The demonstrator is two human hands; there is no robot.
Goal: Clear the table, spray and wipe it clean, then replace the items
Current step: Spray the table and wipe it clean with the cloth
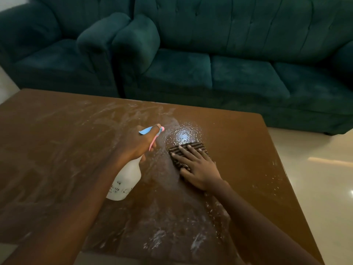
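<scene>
Table (238,134) cleared and sprayed; wiping under way, items unreplaced. Left hand (137,142) grips spray bottle (126,180). Right hand (196,165) presses cloth (188,150) flat-fingered.

Dim, murky light fills the room, and the dark green sofas (238,73) sink almost to flat shadow. Light falls from above: it mirrors as a hard white glare on the wet patch (183,134) of the bench (57,142) (the brightest spot in view), with weaker streaks on the pale floor (324,163) at the right. The white spray bottle (127,180) shows dull grey. Shadows are soft and faint. The wide lens bows the bench's edges, and the near forearms (66,217) blur toward the bottom corners.
</scene>
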